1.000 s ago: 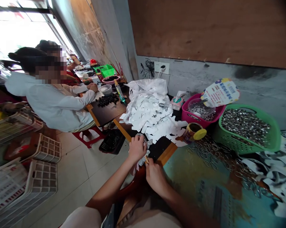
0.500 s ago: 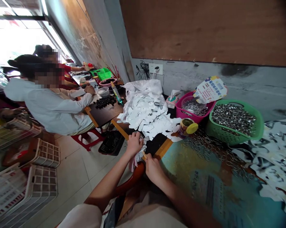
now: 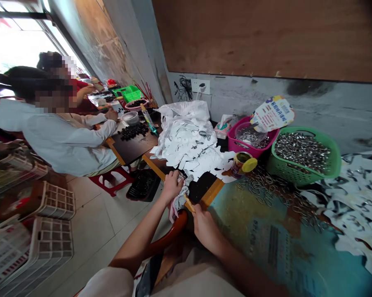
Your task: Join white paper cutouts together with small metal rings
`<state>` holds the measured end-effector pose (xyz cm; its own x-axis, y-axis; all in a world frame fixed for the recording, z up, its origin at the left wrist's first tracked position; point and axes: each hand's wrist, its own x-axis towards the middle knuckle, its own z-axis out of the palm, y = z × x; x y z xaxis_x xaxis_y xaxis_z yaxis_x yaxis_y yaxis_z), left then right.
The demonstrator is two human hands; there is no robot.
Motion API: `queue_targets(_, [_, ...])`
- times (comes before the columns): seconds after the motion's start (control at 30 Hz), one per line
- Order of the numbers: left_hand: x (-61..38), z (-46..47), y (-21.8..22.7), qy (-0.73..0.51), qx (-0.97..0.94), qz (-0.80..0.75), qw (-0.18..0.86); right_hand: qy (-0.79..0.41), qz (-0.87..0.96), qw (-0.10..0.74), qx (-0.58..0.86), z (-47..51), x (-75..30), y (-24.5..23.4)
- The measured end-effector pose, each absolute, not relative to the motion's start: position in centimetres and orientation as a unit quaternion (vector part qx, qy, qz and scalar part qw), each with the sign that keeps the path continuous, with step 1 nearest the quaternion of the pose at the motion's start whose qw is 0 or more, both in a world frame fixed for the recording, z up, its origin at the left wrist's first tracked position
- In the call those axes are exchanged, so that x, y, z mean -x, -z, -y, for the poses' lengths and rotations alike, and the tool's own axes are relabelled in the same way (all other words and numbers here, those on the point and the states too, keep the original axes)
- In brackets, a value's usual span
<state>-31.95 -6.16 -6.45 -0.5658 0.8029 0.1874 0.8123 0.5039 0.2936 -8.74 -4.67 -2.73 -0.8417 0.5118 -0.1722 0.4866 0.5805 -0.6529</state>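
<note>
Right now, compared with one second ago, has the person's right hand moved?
Yes: judged against the fixed wooden edge strip, the right hand has shifted slightly to the right and nearer the camera.

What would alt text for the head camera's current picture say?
A person's left hand holds a crumpled cloth while the right hand grips a pale stick-like tool beside it. Beyond lie white cut-outs and a green basket of metal pieces; a co-worker in white sits at left.

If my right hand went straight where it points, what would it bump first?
Your right hand would probably meet the crumpled grey-white and pink cloth at your left hand; depth is unclear.
</note>
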Motion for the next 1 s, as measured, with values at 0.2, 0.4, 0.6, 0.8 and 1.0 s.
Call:
queue_targets(0.2, [31.9, 6.2, 6.4, 0.201, 0.465, 0.862, 0.009, -0.352, 0.889, 0.006, 0.294, 5.1, 6.0, 2.0])
queue_targets(0.4, [31.8, 6.4, 6.0, 0.25, 0.466, 0.849, -0.001, -0.37, 0.878, 0.017, 0.302, 5.4, 2.1, 1.4])
queue_targets(0.6, [31.7, 7.4, 5.4, 0.342, 0.47, 0.814, -0.021, -0.422, 0.837, 0.153, 0.315, 5.8, -0.4, 2.7])
queue_targets(0.8, [31.9, 9.0, 6.3, 0.448, 0.414, 0.792, -0.027, -0.371, 0.846, 0.18, 0.337, 5.1, 2.9, 4.1])
queue_targets(1.0, [31.3, 10.3, 6.5, 0.49, 0.389, 0.78, 0.002, -0.312, 0.901, 0.073, 0.292, 4.9, 9.0, 3.4])
